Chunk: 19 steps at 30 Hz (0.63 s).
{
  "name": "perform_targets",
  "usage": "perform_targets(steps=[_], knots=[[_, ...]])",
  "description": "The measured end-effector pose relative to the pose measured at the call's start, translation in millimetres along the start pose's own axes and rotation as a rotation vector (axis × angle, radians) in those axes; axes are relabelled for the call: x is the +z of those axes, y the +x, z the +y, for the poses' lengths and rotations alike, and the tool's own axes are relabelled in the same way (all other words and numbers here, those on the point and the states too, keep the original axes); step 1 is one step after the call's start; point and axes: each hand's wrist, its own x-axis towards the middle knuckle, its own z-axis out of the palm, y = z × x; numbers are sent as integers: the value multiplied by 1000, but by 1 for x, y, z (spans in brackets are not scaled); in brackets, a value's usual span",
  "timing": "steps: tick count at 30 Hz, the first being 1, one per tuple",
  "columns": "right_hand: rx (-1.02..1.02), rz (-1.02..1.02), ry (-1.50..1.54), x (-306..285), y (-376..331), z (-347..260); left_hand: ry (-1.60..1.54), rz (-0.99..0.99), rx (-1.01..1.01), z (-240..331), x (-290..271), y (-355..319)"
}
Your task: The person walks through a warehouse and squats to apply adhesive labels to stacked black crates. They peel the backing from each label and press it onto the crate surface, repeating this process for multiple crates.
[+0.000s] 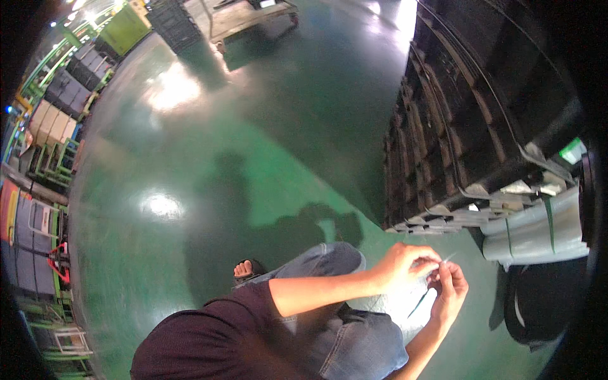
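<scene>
My left hand (405, 265) and my right hand (450, 290) meet above my bent knee at the lower right. Both are closed, with the fingertips pinched close together. Between them they hold a thin strip (417, 304); its dark tail hangs below the fingers, and a pale end pokes out above. What lies right between the fingertips is too small to make out. Under the hands the floor shows a bright glare.
Tall black crates (456, 120) stand stacked on the right. Beside them lies a pale plastic bundle (535, 228) with green straps, above a black rounded object (538, 304). A wheeled cart (244, 22) stands at the far end. Racks and boxes (54, 123) line the left.
</scene>
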Motion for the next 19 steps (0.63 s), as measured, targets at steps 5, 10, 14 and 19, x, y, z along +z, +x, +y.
perform_targets(steps=[5,10,14,19], knots=[[-29,-37,-5,2,-2,-1,1,-31,-70,7,-4,6],[-45,-14,-72,3,9,-8,-18,-27,-90,10,-2,23],[-31,-12,-78,1,27,-11,-30,-17,-49,7,0,42],[-30,-17,-103,2,31,-9,115,-81,-28,6,-5,46]])
